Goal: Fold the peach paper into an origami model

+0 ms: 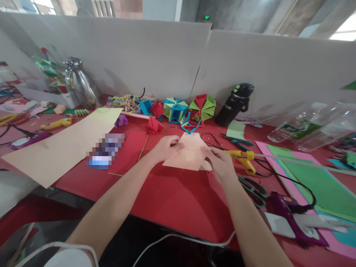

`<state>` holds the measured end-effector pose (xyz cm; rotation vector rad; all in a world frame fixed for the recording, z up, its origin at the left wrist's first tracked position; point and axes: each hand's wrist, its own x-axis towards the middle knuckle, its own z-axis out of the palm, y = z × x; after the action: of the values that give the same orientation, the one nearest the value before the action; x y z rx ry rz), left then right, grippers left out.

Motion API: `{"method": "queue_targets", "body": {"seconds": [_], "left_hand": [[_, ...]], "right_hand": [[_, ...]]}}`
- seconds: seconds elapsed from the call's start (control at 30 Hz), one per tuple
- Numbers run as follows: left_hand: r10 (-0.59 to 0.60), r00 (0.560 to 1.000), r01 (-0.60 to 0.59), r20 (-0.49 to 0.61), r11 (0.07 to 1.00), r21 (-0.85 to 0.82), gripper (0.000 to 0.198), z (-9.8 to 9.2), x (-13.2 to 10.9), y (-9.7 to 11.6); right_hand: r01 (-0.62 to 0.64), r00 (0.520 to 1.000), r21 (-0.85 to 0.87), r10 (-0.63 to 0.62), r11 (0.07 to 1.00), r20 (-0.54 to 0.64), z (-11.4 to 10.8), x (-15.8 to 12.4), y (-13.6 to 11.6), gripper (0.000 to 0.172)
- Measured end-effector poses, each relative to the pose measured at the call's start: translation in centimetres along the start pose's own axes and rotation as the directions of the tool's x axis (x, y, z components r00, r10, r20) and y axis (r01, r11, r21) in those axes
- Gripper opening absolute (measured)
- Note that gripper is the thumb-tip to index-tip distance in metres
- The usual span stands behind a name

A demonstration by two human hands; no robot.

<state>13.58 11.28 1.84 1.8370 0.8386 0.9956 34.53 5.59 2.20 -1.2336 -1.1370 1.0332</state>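
A cream sheet of paper (189, 154), folded in places, is held between my two hands just above the red table. My left hand (167, 147) grips its left edge with the fingers curled. On the right side, my right hand (219, 161) pinches the edge between thumb and fingers. A small flap of the paper shows at its lower right. Close to my right hand lies a yellow glue gun (243, 159), with green-handled scissors (253, 190) below it. Left of my left hand are red paper sheets (130, 152) and a blurred-out phone (107, 151).
Folded paper lanterns (175, 109) stand at the back beside a black bottle (235, 105). A large cream sheet (61, 146) covers the left side. Coloured paper (319, 178), a purple power strip (294, 218) and clear plastic bottles (299, 122) occupy the right. A steel jug (83, 85) is at back left.
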Motion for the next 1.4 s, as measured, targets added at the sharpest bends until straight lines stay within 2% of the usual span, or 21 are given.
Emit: {"method": "queue_targets", "body": {"seconds": [0.13, 0.3, 0.5, 0.8, 1.13, 1.2, 1.33, 1.4], "left_hand": [[0.007, 1.0, -0.005, 0.03, 0.999, -0.051, 0.015, -0.5, 0.1, -0.2], [-0.02, 0.999, 0.019, -0.034, 0.999, -0.027, 0.022, -0.8, 0.2, -0.8], [-0.034, 0.996, 0.04, -0.088, 0.997, 0.072, 0.018, -1.1, 0.4, -1.1], [0.028, 0.995, -0.01, -0.099, 0.983, 0.185, 0.014, -1.5, 0.1, -1.2], [-0.001, 0.994, 0.015, -0.112, 0.991, 0.132, 0.013, -1.4, 0.3, -1.3], [-0.041, 0.996, 0.05, -0.083, 0.993, 0.109, 0.017, -1.6, 0.1, -1.2], [-0.103, 0.983, 0.11, 0.15, 0.993, -0.037, 0.039, -1.8, -0.3, -0.2], [-0.109, 0.978, 0.132, 0.18, 0.984, -0.121, 0.048, -1.5, -0.4, 0.3]], "right_hand": [[-0.013, 1.0, 0.054, 0.014, 0.998, -0.018, -0.1, 0.1, 0.0, 0.036], [0.009, 1.0, 0.108, -0.009, 0.994, -0.001, -0.2, 0.2, 0.0, 0.028], [0.048, 0.992, 0.006, -0.047, 0.999, -0.121, -0.3, 0.4, 0.1, 0.024], [0.077, 0.978, -0.061, -0.087, 0.995, -0.188, 0.0, 0.4, -0.1, 0.027], [0.061, 0.996, 0.066, -0.056, 0.996, -0.071, -0.5, 1.0, 0.2, 0.027], [0.046, 0.998, 0.076, -0.042, 0.996, -0.052, -0.7, 1.1, 0.3, 0.028], [0.033, 0.999, 0.054, -0.033, 0.998, 0.003, -1.3, 1.0, 0.2, 0.026], [0.0, 0.998, 0.01, -0.001, 1.0, 0.066, -1.2, 0.7, 0.0, 0.027]]}}
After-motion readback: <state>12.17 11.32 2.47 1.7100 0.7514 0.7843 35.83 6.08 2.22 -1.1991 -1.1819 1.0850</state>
